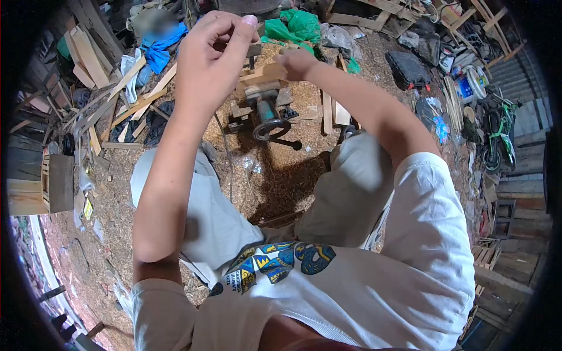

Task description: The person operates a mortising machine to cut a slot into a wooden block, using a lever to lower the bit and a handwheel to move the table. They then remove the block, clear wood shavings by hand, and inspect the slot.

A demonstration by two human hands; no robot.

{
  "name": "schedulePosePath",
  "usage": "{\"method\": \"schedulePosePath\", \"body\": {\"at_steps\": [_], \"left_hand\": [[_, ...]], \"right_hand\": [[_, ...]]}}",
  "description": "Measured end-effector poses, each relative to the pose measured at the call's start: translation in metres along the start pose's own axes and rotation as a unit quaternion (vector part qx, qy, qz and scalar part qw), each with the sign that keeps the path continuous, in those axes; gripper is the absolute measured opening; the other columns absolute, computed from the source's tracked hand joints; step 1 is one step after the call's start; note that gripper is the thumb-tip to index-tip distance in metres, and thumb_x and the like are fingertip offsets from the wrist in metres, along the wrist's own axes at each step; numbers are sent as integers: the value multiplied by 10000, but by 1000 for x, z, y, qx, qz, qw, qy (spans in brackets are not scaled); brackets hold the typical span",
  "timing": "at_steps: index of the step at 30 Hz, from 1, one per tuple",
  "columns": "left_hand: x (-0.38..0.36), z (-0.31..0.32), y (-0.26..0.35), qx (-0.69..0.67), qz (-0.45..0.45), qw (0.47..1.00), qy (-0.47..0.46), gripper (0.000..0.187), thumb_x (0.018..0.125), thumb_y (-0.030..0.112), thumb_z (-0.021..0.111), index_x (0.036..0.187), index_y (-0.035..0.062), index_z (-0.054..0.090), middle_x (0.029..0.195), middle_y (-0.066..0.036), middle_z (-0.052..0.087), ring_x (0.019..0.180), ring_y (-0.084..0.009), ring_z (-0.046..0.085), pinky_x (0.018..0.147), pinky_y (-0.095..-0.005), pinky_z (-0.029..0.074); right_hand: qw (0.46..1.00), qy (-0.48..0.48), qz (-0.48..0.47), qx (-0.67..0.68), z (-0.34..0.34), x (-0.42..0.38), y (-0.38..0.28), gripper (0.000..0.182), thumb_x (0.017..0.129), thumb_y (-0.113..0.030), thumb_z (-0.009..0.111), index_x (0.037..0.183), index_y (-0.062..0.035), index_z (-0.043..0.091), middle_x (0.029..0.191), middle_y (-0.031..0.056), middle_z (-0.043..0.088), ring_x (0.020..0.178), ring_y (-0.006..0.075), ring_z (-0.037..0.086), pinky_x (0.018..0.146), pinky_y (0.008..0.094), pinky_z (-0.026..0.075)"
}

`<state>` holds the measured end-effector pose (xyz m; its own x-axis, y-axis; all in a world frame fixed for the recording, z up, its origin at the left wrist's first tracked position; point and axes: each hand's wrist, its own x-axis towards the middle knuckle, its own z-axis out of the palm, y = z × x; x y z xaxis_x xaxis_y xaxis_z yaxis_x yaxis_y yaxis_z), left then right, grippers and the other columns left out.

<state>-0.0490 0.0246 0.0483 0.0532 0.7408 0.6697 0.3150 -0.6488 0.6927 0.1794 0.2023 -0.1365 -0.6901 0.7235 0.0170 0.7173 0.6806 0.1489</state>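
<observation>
My left hand (218, 50) is raised at the upper middle, its fingers curled and the thumb against them. Whatever it may hold is hidden behind the fingers. My right hand (296, 63) is farther right and lower, curled and somewhat blurred, at the right end of a light wooden piece (263, 75). Whether it grips that piece or something else I cannot make out. Below the hands stands a bench vise (267, 110) with a round handwheel (271, 130) and a crank handle. Small wooden blocks (284, 96) sit around its jaws.
Wood shavings (293, 181) cover the ground between my legs. Wood strips (137, 96) lie piled at the left, near a blue plastic bag (157, 52). Behind the vise lies a green plastic bag (293, 26). A black case (408, 69) and a green bike (500, 128) are at the right.
</observation>
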Motion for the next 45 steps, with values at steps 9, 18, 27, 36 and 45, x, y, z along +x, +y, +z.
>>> {"method": "schedulePosePath", "body": {"at_steps": [9, 18, 27, 36, 45], "left_hand": [[9, 20, -1, 26, 35, 999, -8, 300, 1087, 182, 647, 899, -41, 715, 997, -53, 672, 864, -112, 620, 772, -263, 501], [9, 26, -1, -5, 23, 1000, 10, 312, 1091, 187, 645, 900, -47, 722, 996, -48, 675, 866, -107, 625, 760, -256, 505], [11, 19, -5, 20, 81, 995, 52, 262, 1039, 167, 706, 870, -27, 753, 937, -66, 699, 733, -112, 624, 666, -271, 491], [10, 6, 6, 17, 53, 996, 68, 249, 1032, 121, 694, 844, -34, 740, 907, -79, 683, 749, -144, 629, 686, -283, 494], [8, -9, 6, 42, 49, 995, 78, 230, 1018, 96, 695, 829, -31, 729, 888, -89, 671, 768, -174, 621, 705, -310, 490]], "right_hand": [[988, -107, 17, 109, -2, 30, -13, 295, 881, -193, 712, 1148, -68, 733, 1192, 187, 753, 1139, 384, 727, 937, 506, 592], [983, -148, -3, 113, 6, 35, -6, 271, 864, -121, 713, 1120, -40, 749, 1177, 198, 757, 1124, 394, 728, 926, 503, 603], [986, -117, -8, 120, 10, 35, -3, 293, 838, -126, 772, 1125, -69, 769, 1199, 162, 753, 1152, 394, 713, 950, 489, 599], [988, -58, 2, 146, 27, 38, 17, 443, 672, -113, 853, 1109, -108, 776, 1062, 156, 781, 998, 398, 747, 849, 481, 608], [977, -38, 6, 208, 57, 40, 47, 459, 594, -184, 900, 1025, -113, 760, 979, 165, 764, 945, 366, 744, 807, 463, 590]]}}
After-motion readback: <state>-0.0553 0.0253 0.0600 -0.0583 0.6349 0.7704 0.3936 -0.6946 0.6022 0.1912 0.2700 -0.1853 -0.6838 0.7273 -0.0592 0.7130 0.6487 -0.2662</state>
